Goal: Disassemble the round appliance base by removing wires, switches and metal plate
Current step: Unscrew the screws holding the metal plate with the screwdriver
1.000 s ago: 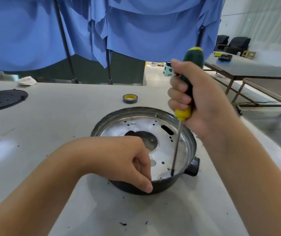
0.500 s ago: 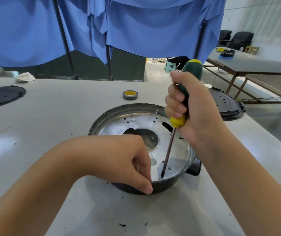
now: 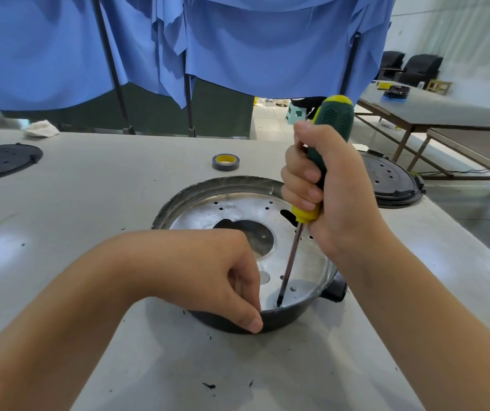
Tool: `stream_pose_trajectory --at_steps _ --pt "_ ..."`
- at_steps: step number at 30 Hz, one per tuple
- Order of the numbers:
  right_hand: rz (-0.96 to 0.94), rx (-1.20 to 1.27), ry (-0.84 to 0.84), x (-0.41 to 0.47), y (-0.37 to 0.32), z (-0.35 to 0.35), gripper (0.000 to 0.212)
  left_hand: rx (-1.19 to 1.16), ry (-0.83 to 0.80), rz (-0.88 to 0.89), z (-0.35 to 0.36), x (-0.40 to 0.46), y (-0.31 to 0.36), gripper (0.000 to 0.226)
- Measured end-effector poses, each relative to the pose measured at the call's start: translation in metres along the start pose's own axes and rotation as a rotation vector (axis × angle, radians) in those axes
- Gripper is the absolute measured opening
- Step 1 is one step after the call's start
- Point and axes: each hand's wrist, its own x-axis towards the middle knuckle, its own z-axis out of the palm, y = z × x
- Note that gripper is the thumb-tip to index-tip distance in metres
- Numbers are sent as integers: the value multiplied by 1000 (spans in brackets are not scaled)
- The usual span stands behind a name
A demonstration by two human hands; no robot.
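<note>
1. The round base sits on the grey table, near its front edge and in the middle of the view, open side up.
2. Inside it lies a shiny metal plate with small holes and 1 large dark opening at its centre.
3. The base's outer wall is dark, and a black knob sticks out of it on the right.
4. The left hand grips the near rim of the base: the thumb presses on the outer wall and the fingers curl over the rim to the inside.
5. The right hand is wrapped tightly round the green and yellow handle of a screwdriver, held nearly upright and tilted a little to the right at the top.
6. The screwdriver's tip touches the plate close to the near rim, just beside the left hand's fingers; whether it sits in a screw head is too small to tell.
7. A roll of tape, grey with a yellow core, lies flat behind the base.
8. 2 black round lids lie on the table, 1 at the far left and 1 to the right behind the right hand.
9. A white rag lies at the far left edge.
10. Blue cloth hangs across the back.
11. Small black specks dot the table in front of the base.
</note>
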Motion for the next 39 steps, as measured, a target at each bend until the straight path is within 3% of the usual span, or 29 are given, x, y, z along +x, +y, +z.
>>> stream_pose_trajectory --at_steps 14,25,35,39 --pt "-94 -61 82 -7 1 9 31 10 7 6 0 1 -1 19" --pt "-147 -87 3 -10 3 19 30 7 25 22 1 2 -2 17" --pt "-155 -92 56 -9 3 15 30 16 5 36 1 3 -2 16" --pt "-168 -112 149 -8 3 13 31 30 2 40 0 3 -3 15"
